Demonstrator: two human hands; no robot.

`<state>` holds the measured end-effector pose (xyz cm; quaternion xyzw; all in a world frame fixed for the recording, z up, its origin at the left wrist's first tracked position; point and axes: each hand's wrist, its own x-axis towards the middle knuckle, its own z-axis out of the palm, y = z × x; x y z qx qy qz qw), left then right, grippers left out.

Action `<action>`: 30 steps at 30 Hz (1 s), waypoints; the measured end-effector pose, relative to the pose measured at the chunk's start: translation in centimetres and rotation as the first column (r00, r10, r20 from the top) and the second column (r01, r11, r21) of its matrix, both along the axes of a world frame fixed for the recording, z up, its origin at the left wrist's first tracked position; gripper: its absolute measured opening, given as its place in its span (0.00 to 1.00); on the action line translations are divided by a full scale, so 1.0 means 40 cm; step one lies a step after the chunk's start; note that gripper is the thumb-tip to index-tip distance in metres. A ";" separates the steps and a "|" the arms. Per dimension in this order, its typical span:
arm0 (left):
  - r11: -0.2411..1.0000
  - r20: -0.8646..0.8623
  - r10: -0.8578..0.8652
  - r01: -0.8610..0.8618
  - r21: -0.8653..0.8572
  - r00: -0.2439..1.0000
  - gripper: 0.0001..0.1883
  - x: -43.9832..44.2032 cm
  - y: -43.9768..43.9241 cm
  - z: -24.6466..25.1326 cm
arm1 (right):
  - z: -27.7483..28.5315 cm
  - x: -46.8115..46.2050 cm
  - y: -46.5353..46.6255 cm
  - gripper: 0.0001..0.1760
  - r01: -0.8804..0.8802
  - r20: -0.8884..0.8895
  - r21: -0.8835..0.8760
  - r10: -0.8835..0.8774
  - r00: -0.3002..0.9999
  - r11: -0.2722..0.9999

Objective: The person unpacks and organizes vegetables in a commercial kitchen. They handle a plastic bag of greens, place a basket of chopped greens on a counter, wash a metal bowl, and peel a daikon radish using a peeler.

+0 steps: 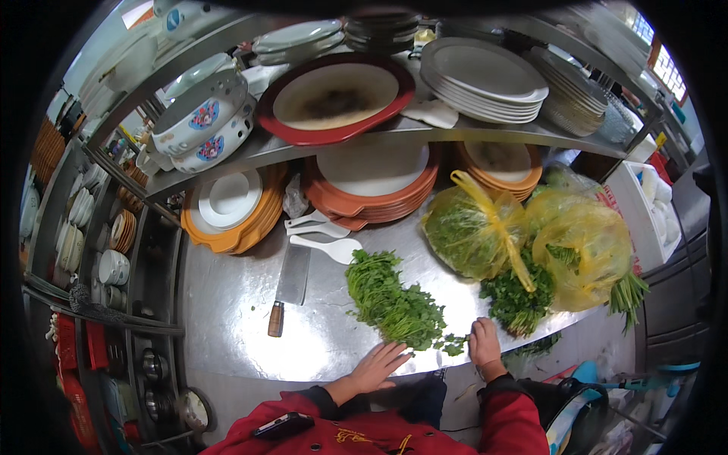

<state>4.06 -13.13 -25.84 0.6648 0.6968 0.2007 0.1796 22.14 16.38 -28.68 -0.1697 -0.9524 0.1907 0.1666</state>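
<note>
A loose pile of coriander (pixel 398 301) lies on the steel worktop (pixel 227 318). My left hand (pixel 375 367) rests palm down at the pile's near end, fingers apart, with nothing in it. To the right, my right hand (pixel 484 344) is at the front edge with its fingers curled. Beside those fingertips lie a few small loose leaves (pixel 451 344); whether the fingers pinch a stem is hidden. Left of the pile lies a cleaver (pixel 293 278), its wooden handle towards me. A tied bunch of coriander (pixel 520 298) sits beyond my right hand.
Yellow plastic bags of greens (pixel 478 233) crowd the right side. White spoons (pixel 327 247) lie behind the cleaver. Stacked orange-rimmed plates (pixel 369 187) stand under a steel shelf (pixel 392 136) loaded with dishes. A white foam box (pixel 642 222) is at far right, a dish rack (pixel 131 267) at left.
</note>
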 end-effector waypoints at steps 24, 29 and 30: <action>0.983 -0.076 -0.185 0.183 -0.030 0.980 0.54 0.248 0.427 -0.108 | -0.091 0.088 0.035 0.15 0.325 -0.455 0.128 -0.236 0.859 0.937; 0.994 -0.216 -0.088 0.100 0.045 0.972 0.55 0.297 0.447 -0.124 | -0.140 0.135 -0.028 0.25 0.531 -0.590 -0.072 -0.465 0.660 0.844; 0.994 -0.236 -0.098 0.106 0.023 0.967 0.55 0.302 0.447 -0.126 | -0.166 0.161 -0.064 0.28 0.556 -0.598 -0.141 -0.518 0.612 0.819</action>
